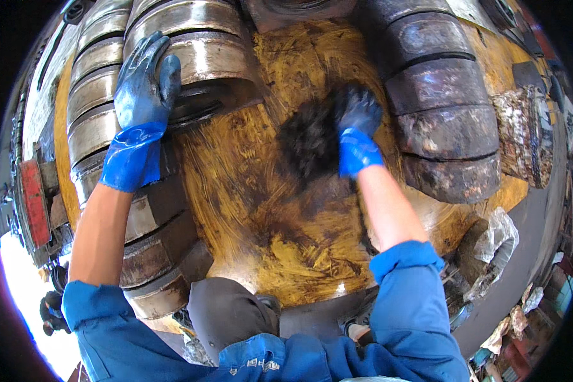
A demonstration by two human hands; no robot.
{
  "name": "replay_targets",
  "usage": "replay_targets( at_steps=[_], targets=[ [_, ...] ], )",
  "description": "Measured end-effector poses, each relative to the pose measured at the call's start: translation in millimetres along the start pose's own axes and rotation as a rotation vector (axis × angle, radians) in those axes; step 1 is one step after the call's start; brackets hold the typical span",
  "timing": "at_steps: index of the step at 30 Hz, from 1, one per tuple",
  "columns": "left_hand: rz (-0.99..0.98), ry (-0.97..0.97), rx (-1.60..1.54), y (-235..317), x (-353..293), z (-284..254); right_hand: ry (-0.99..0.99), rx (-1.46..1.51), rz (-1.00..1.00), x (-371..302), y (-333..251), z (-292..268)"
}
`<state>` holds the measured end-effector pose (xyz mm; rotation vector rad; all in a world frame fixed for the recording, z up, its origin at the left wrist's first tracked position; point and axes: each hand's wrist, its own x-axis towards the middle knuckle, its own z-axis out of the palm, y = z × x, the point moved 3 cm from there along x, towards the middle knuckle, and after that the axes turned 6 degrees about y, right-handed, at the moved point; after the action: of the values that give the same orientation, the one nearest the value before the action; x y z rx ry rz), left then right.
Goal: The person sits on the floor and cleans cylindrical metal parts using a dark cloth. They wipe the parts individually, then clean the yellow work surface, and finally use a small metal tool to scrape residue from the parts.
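Observation:
My left hand [145, 89], in a blue rubber glove smeared dark, lies against the metal rings [204, 54] at the upper left. Its fingers are stretched out and it holds nothing. My right hand [358, 111], in a matching glove with blackened fingers, is closed on a black wad that looks like an oily rag [309, 137]. The wad is pressed to a yellow-brown tabletop [235, 184] streaked with dark grease. Motion blurs both the rag and the fingers, so their edges are unclear.
Another row of shiny rings [99, 95] stands at the far left, and darker, greasy rings [442, 127] line the right. A dirty ribbed part [522, 137] stands beyond them. Crumpled clear plastic [493, 254] lies at the lower right. A red metal piece [35, 204] sits at the left edge.

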<state>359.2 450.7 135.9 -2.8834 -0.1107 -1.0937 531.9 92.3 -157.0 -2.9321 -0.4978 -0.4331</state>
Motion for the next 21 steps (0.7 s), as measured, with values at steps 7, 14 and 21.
replay_targets(
  at_steps=[7,14,21],
  targets=[
    [0.03,-0.035,0.047,-11.6,-14.0,-0.7,-0.093,0.42,-0.291,28.6,-122.5,-13.9],
    [-0.003,-0.02,0.051,3.4,-11.0,-21.8,-0.205,0.576,-0.678,-227.5,-189.4,-76.8],
    [0.029,0.084,0.006,1.3,-18.5,-19.0,-0.273,0.774,-0.868,-344.5,-113.7,-178.4]
  ],
)
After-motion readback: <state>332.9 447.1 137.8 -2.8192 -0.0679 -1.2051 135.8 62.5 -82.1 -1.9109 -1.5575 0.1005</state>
